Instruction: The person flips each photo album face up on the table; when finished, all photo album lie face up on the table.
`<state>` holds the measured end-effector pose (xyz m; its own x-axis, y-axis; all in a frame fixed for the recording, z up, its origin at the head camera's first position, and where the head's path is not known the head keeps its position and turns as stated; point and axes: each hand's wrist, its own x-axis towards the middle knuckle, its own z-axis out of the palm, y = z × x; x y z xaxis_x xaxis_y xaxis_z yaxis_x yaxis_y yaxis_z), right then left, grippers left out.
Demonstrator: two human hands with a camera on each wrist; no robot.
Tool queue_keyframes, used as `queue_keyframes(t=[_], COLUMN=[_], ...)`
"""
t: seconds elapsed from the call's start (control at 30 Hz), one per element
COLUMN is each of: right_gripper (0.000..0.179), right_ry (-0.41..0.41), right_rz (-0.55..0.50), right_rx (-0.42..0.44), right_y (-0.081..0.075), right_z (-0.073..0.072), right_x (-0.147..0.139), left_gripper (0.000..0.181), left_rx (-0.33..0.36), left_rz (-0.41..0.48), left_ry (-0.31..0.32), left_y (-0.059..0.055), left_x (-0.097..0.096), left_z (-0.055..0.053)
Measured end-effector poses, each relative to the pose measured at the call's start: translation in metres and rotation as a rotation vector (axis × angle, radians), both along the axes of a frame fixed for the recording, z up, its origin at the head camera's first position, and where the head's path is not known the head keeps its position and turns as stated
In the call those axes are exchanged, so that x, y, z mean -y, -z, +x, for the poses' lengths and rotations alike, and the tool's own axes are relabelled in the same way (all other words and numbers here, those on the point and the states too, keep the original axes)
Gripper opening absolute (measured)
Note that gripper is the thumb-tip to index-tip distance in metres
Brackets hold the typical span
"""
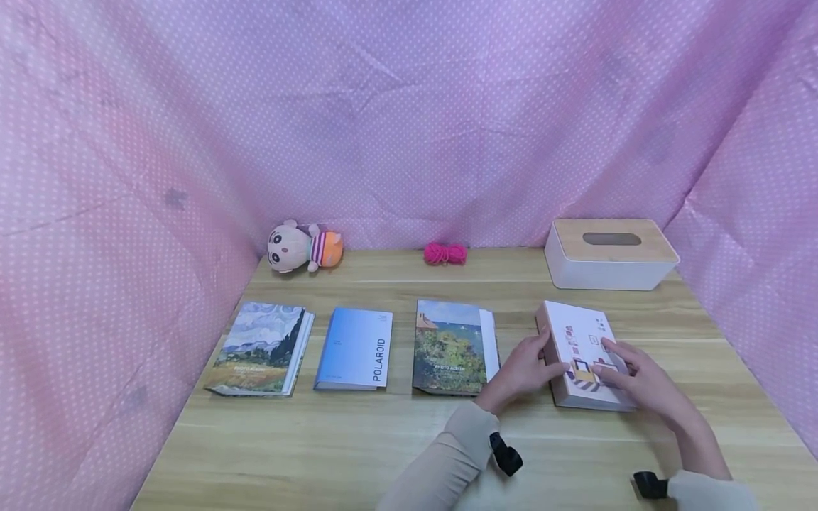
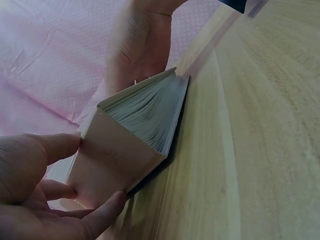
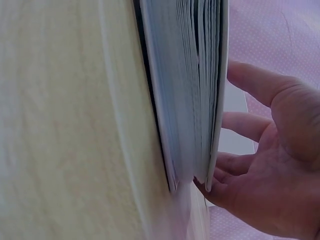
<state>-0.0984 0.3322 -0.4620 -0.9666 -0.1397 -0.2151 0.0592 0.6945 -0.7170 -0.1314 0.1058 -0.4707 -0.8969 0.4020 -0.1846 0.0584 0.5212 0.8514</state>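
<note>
A thick white photo album (image 1: 578,323) with small printed pictures on its cover lies at the right of the table. My left hand (image 1: 525,363) grips its spine (image 2: 112,155), thumb over the cover's edge and fingers against the spine. From the other side, my right hand (image 1: 655,387) has its thumb on the cover while a fingertip (image 3: 200,185) hooks round the cover's free edge. Page edges (image 3: 187,100) fan slightly in both wrist views. Beside my left hand is a landscape-covered photo album (image 1: 454,355).
Further left lie a blue album marked POLAROID (image 1: 351,348) and another landscape-covered album (image 1: 258,348). Along the back are a plush toy (image 1: 303,248), a pink yarn bundle (image 1: 445,253) and a wood-topped tissue box (image 1: 610,255). Pink dotted cloth (image 1: 409,121) encloses the table.
</note>
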Motion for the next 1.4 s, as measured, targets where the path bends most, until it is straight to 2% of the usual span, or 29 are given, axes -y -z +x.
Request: queue_keyframes(t=[0.27, 0.57, 0.7, 0.93, 1.4], right_gripper=[0.081, 0.078, 0.078, 0.078, 0.077], right_ry=[-0.002, -0.026, -0.03, -0.038, -0.041], right_rz=[0.036, 0.08, 0.114, 0.158, 0.141], right_rx=[0.005, -0.054, -0.065, -0.076, -0.082], right_y=[0.002, 0.003, 0.004, 0.003, 0.001], right_z=[-0.001, -0.002, -0.001, 0.0, 0.002], right_x=[0.002, 0.008, 0.011, 0.016, 0.019], left_gripper=[0.071, 0.069, 0.068, 0.061, 0.062], left_rx=[0.006, 0.121, 0.15, 0.17, 0.189], left_rz=[0.017, 0.146, 0.178, 0.214, 0.27], left_ry=[-0.005, -0.07, -0.102, -0.138, -0.135], left_y=[0.003, 0.006, 0.008, 0.006, 0.007], left_x=[0.0, 0.001, 0.001, 0.003, 0.005], left_z=[0.0, -0.002, -0.002, 0.0, 0.0])
